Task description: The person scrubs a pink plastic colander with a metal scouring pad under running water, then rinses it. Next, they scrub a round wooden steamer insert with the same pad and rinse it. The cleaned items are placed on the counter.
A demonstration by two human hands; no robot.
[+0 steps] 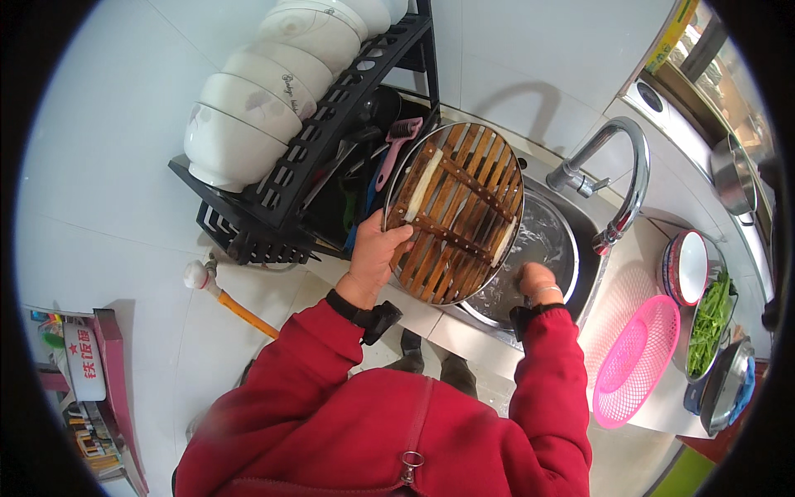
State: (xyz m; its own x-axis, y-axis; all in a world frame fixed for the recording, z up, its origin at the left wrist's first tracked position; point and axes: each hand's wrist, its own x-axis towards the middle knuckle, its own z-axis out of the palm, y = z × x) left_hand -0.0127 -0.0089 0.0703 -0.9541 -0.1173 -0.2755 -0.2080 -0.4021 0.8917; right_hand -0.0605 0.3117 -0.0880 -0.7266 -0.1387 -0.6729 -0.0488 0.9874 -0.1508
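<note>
My left hand grips the lower left rim of a round steamer rack made of brown wooden slats in a metal ring, held tilted up over the sink edge. My right hand reaches down into a large metal basin that sits in the sink; its fingers are hidden behind the rack, so what it touches cannot be told. Both sleeves are red, with a dark band at each wrist.
A black dish rack with stacked white bowls stands at the left. A chrome tap arches over the sink. On the right counter lie a pink basket, a red-rimmed bowl and green vegetables.
</note>
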